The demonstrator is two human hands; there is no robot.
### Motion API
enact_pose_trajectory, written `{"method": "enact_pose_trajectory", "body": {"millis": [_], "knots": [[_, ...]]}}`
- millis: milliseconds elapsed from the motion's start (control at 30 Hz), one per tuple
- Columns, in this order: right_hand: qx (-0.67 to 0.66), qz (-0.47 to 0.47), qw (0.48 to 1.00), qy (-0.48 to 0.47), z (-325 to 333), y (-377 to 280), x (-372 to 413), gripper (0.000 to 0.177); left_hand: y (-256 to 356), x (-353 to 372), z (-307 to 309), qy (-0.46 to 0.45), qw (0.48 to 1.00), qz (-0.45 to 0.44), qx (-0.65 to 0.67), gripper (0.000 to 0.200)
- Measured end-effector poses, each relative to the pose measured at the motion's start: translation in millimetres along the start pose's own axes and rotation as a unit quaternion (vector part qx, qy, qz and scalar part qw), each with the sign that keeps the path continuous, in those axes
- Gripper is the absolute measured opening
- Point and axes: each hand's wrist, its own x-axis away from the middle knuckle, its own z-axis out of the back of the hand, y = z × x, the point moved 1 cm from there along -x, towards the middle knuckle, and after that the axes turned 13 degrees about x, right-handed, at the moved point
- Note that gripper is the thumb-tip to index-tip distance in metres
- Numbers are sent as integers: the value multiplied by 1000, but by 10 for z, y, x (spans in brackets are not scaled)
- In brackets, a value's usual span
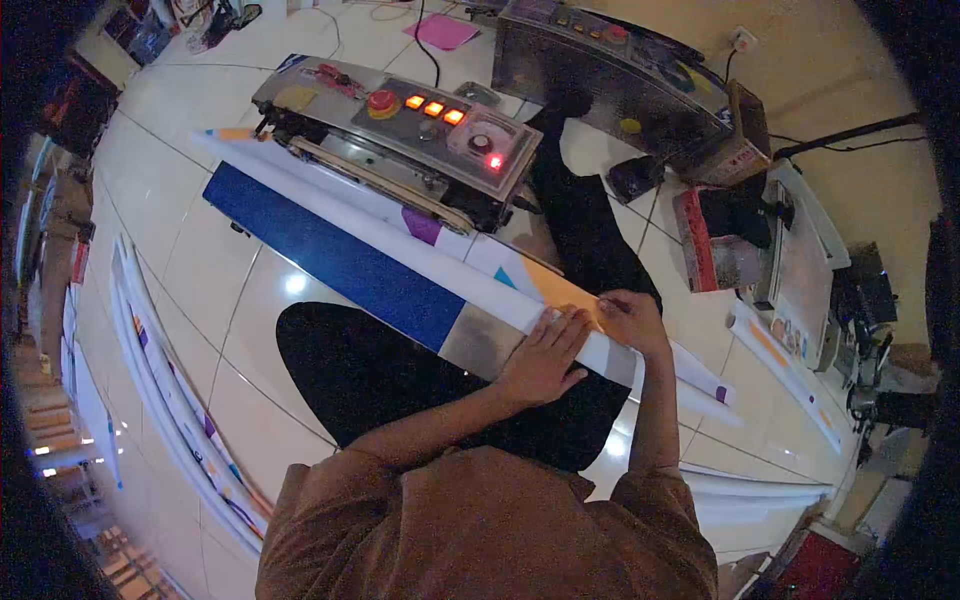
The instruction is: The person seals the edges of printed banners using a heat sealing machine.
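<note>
A long white roll [400, 244], printed in orange, teal and purple along one edge, lies slantwise along the blue conveyor belt [330, 255] of a sealing machine [400, 140]. My left hand [545, 358] rests flat on the roll near its right end, fingers stretched out. Close by, my right hand [634, 320] has its fingers bent together at the orange part of the printed sheet [565, 290], pinching its edge. The far edge of the sheet runs under the machine's head. Lit orange switches, a red knob and a dial show on its panel.
A second machine [600, 80] stands behind, beside a cardboard box [738, 135]. More printed rolls lie on the tiled floor at left [180, 380] and right [785, 375]. A red-and-white box [715, 245] sits at right. My black-clad legs flank the belt.
</note>
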Motion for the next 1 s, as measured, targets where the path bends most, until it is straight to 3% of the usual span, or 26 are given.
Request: {"method": "enact_pose_trajectory", "body": {"millis": [67,200,300,400,467,700,1000], "knots": [[8,50,999,12,30,-88,-17,24,50,-26,-76,-2,1000,-4,1,77],[57,11,998,0,48,-270,-71,24,10,37,-43,-3,1000,1,14,78],[-4,48,999,20,-56,-213,-96,25,-54,80,-14,-10,1000,-14,-7,79],[59,43,996,52,-91,-232,-79,27,-58,65,15,16,1000,-7,13,80],[21,10,998,51,-62,-170,17,27,-44,57,44,13,1000,16,5,77],[140,-13,987,73,147,360,513,24,-67,86,107,16,999,32,-4,79],[77,-27,993,82,180,405,638,22,-63,90,95,5,999,41,-13,78]]}}
